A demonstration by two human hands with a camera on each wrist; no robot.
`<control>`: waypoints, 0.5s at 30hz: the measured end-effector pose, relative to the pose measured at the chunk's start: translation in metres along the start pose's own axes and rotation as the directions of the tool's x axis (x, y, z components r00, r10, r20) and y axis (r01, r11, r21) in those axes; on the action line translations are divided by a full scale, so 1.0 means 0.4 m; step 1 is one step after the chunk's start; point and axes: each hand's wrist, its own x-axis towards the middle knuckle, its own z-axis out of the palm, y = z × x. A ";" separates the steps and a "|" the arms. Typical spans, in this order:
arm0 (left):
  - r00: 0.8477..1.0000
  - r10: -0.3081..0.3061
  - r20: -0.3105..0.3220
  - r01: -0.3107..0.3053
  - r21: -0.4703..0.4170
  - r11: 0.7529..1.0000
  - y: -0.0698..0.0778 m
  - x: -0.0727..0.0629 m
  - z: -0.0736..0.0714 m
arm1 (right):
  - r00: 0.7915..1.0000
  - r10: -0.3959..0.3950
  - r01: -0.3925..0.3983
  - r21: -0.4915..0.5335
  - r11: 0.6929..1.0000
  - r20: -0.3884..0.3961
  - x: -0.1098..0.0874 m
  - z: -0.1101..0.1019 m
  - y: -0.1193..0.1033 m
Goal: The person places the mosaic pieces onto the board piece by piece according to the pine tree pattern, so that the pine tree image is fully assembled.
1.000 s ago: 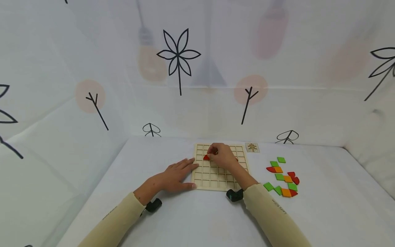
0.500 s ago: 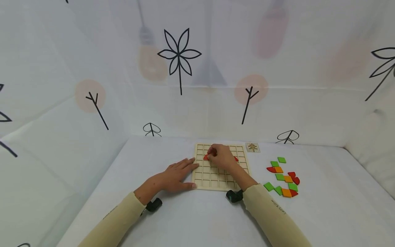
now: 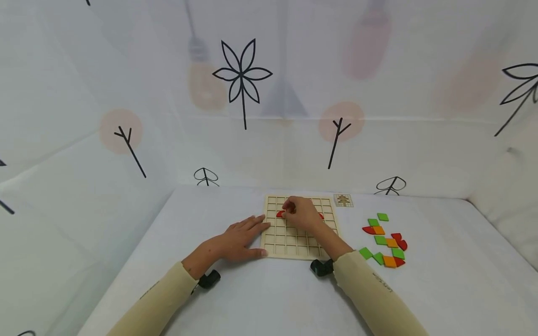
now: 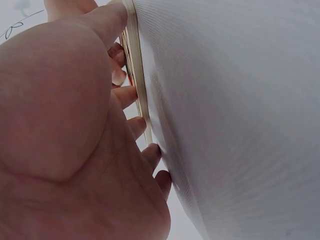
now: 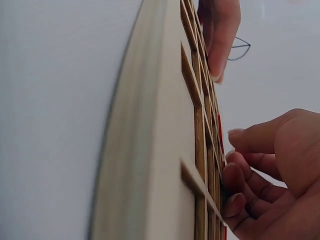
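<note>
A wooden grid board (image 3: pixel 286 256) lies flat at the middle of the table. My left hand (image 3: pixel 241 239) rests beside its left edge with fingers spread, thumb and fingertips against the border. My right hand (image 3: pixel 303 213) is over the upper part of the grid, its fingers curled. A red rounded piece (image 3: pixel 279 214) lies in the grid just left of those fingertips. From the right wrist, this red piece (image 5: pixel 220 132) sits flat along the grid, and the curled fingers (image 5: pixel 234 175) are close against the board with nothing showing between them and the thumb. Another red piece (image 3: pixel 322 216) is partly hidden behind the right hand.
Right of the board lie several loose green, orange and red tiles, among them a green tile (image 3: pixel 382 217) and an orange tile (image 3: pixel 389 261). A small card with a brown tree-like pattern (image 3: pixel 343 200) lies by the board's top right corner. White patterned cloth (image 3: pixel 269 154) hangs behind.
The right fingers shift only slightly at the left red piece, which shows a little more fully now. The left hand stays in place at the board's edge.
</note>
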 end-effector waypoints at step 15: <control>1.000 -0.023 0.013 0.023 0.003 1.000 0.008 -0.005 -0.008 | 0.996 -0.090 0.089 -0.077 0.993 -0.001 -0.088 -0.095 -0.020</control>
